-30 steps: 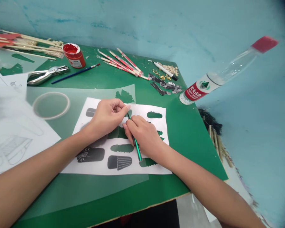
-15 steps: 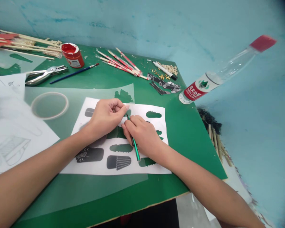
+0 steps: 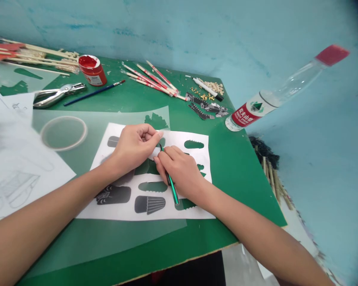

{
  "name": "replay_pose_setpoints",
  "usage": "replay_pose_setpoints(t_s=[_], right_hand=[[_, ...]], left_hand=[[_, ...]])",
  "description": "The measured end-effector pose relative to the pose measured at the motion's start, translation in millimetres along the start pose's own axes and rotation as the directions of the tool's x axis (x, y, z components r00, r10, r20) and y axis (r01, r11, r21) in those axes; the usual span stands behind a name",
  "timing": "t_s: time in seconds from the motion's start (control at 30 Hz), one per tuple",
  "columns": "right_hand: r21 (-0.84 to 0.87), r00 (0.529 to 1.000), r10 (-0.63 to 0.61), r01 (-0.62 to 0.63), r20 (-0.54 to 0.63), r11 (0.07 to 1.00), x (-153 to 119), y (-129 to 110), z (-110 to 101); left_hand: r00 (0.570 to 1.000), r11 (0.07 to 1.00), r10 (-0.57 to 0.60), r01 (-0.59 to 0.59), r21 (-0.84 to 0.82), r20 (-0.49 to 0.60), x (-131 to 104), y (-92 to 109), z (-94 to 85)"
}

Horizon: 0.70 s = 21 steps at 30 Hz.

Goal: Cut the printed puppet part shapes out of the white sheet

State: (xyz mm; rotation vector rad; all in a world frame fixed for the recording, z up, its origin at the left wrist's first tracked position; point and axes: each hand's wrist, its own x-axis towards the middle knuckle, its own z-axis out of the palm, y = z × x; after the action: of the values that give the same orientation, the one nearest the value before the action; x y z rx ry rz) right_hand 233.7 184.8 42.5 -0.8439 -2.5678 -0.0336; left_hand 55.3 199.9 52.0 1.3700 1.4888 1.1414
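Observation:
A white paper sheet (image 3: 119,212) lies on the table under both hands. It carries dark printed shapes, and green shows through several cut-out openings. My right hand (image 3: 181,169) is closed around a slim green craft knife (image 3: 173,188) with black parts. Its butt slants toward me; its upper end reaches the left fingertips, and the tip is hidden. My left hand (image 3: 139,145) rests over the sheet's upper middle, fingers curled and thumb pressed to the forefinger. What that pinch holds, if anything, cannot be made out. Beneath the sheet spreads a translucent plastic sheet (image 3: 107,242).
A tape ring (image 3: 85,137) and drawn papers (image 3: 47,178) lie left. Behind are a hole punch (image 3: 56,95), paintbrush (image 3: 92,94), red paint jar (image 3: 94,73), wrapped sticks (image 3: 155,79), marker (image 3: 207,87) and dark cut pieces (image 3: 207,106). A bottle (image 3: 250,109) stands near the right edge.
The whole view has shifted very slightly. Both hands keep nearly the same place and grip, and the green craft knife's butt sits a touch lower.

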Motion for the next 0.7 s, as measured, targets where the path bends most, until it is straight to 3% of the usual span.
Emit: replay_pose_setpoints(t_s=[0.37, 0.7], right_hand=[[-0.06, 0.988, -0.043, 0.034, -0.148, 0.998, -0.9, -2.6, 0.7], [-0.067, 0.985, -0.02, 0.009, -0.169, 0.998, 0.1, -1.9, 2.6]], left_hand=[[0.999, 0.999, -0.031, 0.03, -0.024, -0.019, -1.1, 2.9, -1.2], [0.999, 0.998, -0.046, 0.046, -0.035, -0.015, -1.3, 5.3, -1.2]])
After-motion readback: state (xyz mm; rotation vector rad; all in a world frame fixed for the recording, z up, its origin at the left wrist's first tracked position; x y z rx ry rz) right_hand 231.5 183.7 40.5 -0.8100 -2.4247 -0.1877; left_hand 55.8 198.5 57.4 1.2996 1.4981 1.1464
